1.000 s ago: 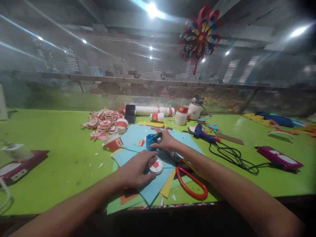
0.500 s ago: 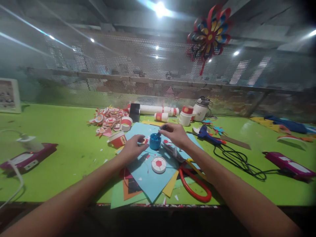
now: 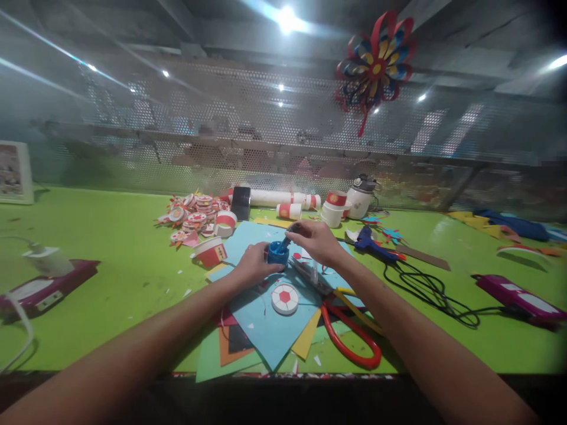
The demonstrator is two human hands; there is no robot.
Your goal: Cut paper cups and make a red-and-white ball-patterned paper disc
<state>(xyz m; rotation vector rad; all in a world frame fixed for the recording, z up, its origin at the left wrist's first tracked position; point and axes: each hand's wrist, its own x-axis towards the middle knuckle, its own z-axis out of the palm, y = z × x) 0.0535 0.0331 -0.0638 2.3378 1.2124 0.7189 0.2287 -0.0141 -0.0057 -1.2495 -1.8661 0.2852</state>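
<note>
A small blue paint jar (image 3: pixel 278 255) stands on a light blue paper sheet (image 3: pixel 270 336). My left hand (image 3: pixel 254 264) is closed around the jar's left side, thumb across its front. Over the jar, my right hand (image 3: pixel 315 239) pinches what looks like a paintbrush (image 3: pixel 287 241), its blue-coated end inside the jar; the fingers hide part of it. In front of the jar lies a white disc (image 3: pixel 284 299) with a red hexagon and red lines. Scissors (image 3: pixel 352 342) with red and yellow handles rest open beside my right forearm, blades toward the jar.
Behind are a pile of red-and-white discs (image 3: pixel 195 211), cut paper cups (image 3: pixel 211 252), a phone (image 3: pixel 241 202) and a bottle (image 3: pixel 359 198). On the right lie a blue glue gun (image 3: pixel 374 243), its black cable (image 3: pixel 432 295) and a purple power strip (image 3: pixel 516 295). Another power strip (image 3: pixel 48 289) sits left.
My left hand has moved right, from beside the paint jar to a grip around it. The brush stays in the jar, held by my right hand.
</note>
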